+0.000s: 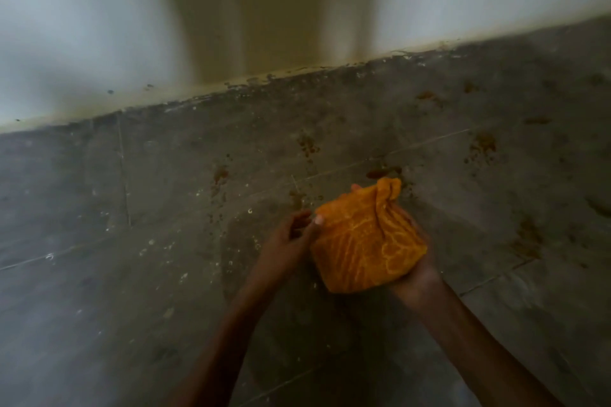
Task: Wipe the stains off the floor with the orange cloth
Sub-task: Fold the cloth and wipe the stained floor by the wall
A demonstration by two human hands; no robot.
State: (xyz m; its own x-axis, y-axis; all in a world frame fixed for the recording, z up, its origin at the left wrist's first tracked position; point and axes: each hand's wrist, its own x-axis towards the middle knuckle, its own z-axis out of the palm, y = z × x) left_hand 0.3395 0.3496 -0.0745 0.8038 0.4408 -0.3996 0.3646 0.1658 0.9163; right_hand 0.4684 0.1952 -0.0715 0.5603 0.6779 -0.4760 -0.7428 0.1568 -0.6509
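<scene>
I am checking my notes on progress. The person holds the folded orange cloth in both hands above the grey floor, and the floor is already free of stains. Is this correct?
Not quite. The head view shows the orange cloth bunched between the left hand and right hand above the grey floor, but brown stains still dot the floor, mostly ahead and right of the cloth.

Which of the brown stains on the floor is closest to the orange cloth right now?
The dark elongated stain just beyond the orange cloth's bunched top corner. The other stains, such as the one further right, lie well away from it.
</scene>
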